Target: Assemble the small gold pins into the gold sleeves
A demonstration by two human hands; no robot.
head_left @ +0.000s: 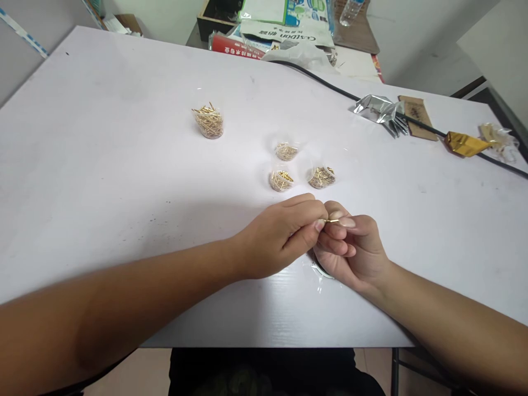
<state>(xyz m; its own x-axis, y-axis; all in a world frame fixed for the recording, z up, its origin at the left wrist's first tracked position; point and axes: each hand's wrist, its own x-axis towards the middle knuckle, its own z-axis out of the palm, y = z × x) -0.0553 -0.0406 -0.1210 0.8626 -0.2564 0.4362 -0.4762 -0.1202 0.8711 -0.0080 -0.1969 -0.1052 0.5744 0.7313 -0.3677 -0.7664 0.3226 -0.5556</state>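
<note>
My left hand [295, 231] and my right hand [357, 242] meet above the white table, fingertips close together. Between them is a thin gold-coloured metal pin [332, 220], pinched at one end by the left thumb and finger and at the other by the right. Under the hands, a round dish-like thing [324, 270] is mostly hidden. Just beyond stand three small clear bags of similar gold pins: a left one [281, 180], a right one [322, 177] and a back one [286, 151]. Farther left is a fuller clear bag of longer pins [209, 122].
A black cable [317, 80] crosses the table's back right, passing a silver foil packet [376, 109], brown cardboard [417, 117] and a gold foil packet [466, 144]. Crumpled clear plastic [501, 140] lies at the far right. Packages [284, 33] are piled behind the table.
</note>
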